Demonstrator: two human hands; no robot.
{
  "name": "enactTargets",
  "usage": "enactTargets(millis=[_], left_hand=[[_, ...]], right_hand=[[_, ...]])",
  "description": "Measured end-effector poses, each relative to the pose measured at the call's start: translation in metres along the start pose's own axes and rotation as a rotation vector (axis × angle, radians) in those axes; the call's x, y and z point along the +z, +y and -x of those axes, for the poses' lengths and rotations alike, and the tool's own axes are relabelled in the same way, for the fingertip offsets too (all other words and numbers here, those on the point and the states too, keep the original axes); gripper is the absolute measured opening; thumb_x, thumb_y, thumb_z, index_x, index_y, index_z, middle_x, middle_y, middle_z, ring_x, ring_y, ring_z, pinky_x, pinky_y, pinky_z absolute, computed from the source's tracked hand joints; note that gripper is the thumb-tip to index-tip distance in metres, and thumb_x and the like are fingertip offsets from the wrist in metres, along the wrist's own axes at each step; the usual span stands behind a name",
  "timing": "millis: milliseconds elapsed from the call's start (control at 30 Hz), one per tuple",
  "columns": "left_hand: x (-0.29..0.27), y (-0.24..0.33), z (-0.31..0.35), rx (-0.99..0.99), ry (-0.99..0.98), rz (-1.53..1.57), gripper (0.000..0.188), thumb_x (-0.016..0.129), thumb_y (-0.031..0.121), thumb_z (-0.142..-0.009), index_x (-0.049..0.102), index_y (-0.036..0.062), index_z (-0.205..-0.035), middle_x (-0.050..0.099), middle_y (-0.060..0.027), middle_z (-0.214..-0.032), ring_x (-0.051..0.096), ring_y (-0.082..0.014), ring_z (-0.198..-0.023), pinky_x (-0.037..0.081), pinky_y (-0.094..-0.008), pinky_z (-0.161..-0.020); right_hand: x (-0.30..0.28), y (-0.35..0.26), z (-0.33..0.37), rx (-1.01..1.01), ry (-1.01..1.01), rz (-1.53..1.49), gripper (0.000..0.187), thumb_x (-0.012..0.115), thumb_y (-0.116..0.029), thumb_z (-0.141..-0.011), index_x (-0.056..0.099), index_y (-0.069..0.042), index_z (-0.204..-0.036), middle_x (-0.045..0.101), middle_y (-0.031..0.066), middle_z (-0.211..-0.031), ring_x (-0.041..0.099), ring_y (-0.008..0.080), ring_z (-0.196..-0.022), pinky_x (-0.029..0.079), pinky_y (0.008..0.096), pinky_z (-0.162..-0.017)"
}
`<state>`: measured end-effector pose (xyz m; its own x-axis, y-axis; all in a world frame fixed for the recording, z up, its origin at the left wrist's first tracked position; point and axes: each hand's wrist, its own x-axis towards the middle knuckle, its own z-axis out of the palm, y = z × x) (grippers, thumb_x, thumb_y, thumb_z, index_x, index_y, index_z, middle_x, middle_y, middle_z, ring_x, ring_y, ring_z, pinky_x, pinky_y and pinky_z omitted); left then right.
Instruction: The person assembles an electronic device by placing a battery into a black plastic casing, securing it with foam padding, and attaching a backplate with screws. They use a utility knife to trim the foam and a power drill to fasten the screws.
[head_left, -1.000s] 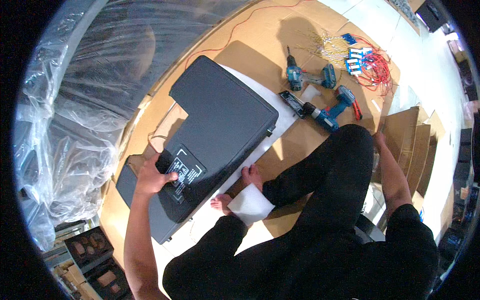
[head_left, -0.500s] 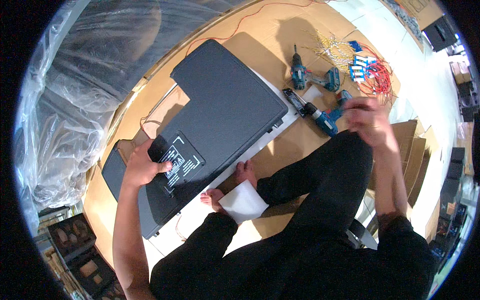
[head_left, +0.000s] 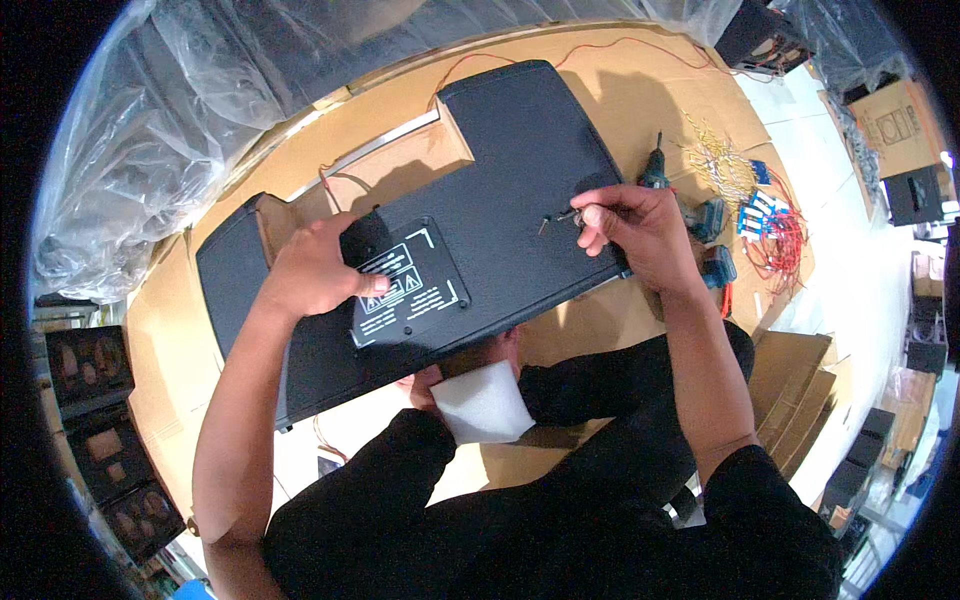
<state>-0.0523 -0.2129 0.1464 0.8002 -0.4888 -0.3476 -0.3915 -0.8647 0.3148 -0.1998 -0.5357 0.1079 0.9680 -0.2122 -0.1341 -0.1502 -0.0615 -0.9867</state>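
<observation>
A large black, rough-surfaced cabinet (head_left: pixel 530 150) with a cut-out on its far side lies before me. Set into its top is a black label plate (head_left: pixel 440 285) with white print and warning triangles. My left hand (head_left: pixel 312 268) lies on the cabinet beside the cut-out, thumb stretched onto the plate and apart from the fingers; some fingertips are hidden. Above the cabinet's right part, my right hand (head_left: pixel 632 228) is closed in a pinch on small dark screws (head_left: pixel 562 217) that stick out from its fingertips.
Right of the cabinet, cordless drills (head_left: pixel 654 170) lie on the cardboard sheet (head_left: pixel 640 75), partly hidden by my right hand. Beyond them are yellow wires (head_left: pixel 722 160) and red wires (head_left: pixel 775 245) with blue-and-white parts. White foam (head_left: pixel 485 402) lies by my feet. Plastic sheeting (head_left: pixel 150 150) hangs at the far left.
My right hand has moved left from over the drills to above the cabinet, with screws now showing in its fingers. The view has shifted; my left hand stays at the plate.
</observation>
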Motion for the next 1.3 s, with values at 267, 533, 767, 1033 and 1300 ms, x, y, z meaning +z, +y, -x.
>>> enactTargets(millis=[267,533,767,1033,1300], left_hand=[[-0.005,0.000,-0.006,-0.032,-0.118,0.085,0.072,0.091,0.033,-0.062,0.064,-0.0018,-0.120,0.071,-0.0259,-0.104,0.068,-0.0398,-0.108,0.051,-0.0428,-0.096],[-0.005,-0.002,-0.007,-0.005,-0.087,0.075,0.075,0.091,0.033,-0.061,0.064,-0.0034,-0.121,0.071,-0.0263,-0.106,0.068,-0.0387,-0.110,0.051,-0.0423,-0.096],[-0.009,0.001,-0.008,0.004,-0.119,0.109,0.085,0.092,0.034,-0.058,0.061,-0.0071,-0.125,0.069,-0.0281,-0.111,0.065,-0.0387,-0.115,0.049,-0.0410,-0.100],[-0.009,0.007,-0.005,-0.058,-0.119,0.094,0.091,0.093,0.030,-0.056,0.058,-0.0042,-0.133,0.070,-0.0267,-0.113,0.066,-0.0366,-0.116,0.048,-0.0410,-0.100],[-0.010,0.017,-0.005,-0.090,-0.091,0.083,0.091,0.095,0.024,-0.053,0.058,-0.0032,-0.133,0.070,-0.0255,-0.113,0.067,-0.0339,-0.115,0.048,-0.0398,-0.100]], right_hand=[[0.002,0.000,-0.001,-0.037,0.002,0.034,0.020,0.063,-0.008,-0.099,0.071,0.007,-0.107,0.069,0.0082,-0.080,0.065,0.0115,-0.066,0.054,0.0261,-0.059],[0.005,0.000,-0.001,-0.067,0.057,-0.034,0.027,0.055,-0.010,-0.103,0.064,0.007,-0.122,0.068,0.0097,-0.085,0.065,0.0133,-0.066,0.053,0.0266,-0.058],[-0.007,0.012,-0.001,-0.102,0.091,-0.378,0.024,0.055,-0.014,-0.104,0.065,0.003,-0.117,0.069,0.0092,-0.088,0.065,0.0143,-0.069,0.052,0.0279,-0.059],[-0.048,0.027,0.012,-0.031,0.243,-0.763,0.019,0.060,-0.021,-0.102,0.065,-0.003,-0.102,0.067,0.0058,-0.083,0.063,0.0138,-0.067,0.048,0.0261,-0.058],[-0.101,0.040,0.012,-0.069,0.290,-0.484,0.018,0.062,-0.019,-0.100,0.065,-0.001,-0.104,0.068,0.0072,-0.093,0.065,0.0151,-0.072,0.051,0.0281,-0.064]])
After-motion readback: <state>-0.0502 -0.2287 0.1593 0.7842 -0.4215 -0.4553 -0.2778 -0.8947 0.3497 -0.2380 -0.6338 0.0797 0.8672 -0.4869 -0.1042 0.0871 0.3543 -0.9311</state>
